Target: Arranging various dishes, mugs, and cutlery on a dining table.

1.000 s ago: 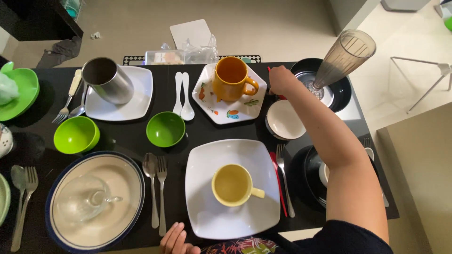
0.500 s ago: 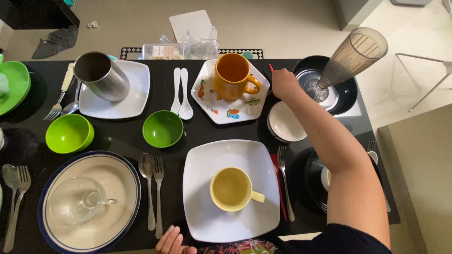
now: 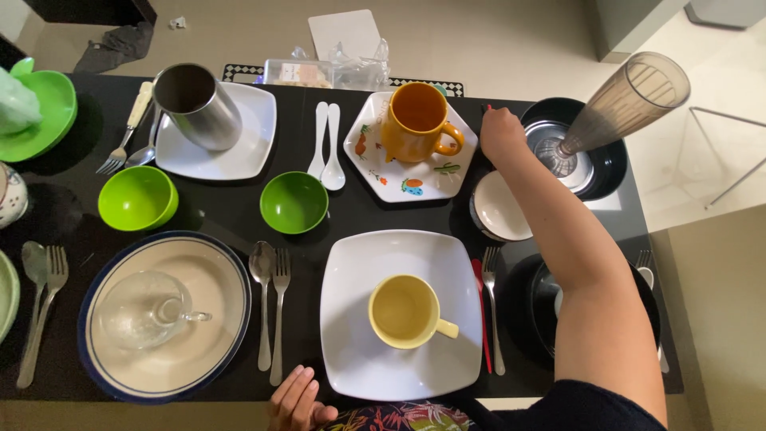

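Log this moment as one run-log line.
right hand: on red utensil beside hexagonal plate | left hand: resting at table edge

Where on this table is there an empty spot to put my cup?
Bare black table shows between the two green bowls, and left of the nearer bowl, by the fork at the edge. Crowded: around the orange mug, where the right hand reaches between the plates.

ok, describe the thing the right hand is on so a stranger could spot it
On the black table, find the hexagonal white plate carrying the orange mug. Just right of that plate, the right hand closes on a thin red stick-like utensil; only its red tip shows, beside a small white bowl.
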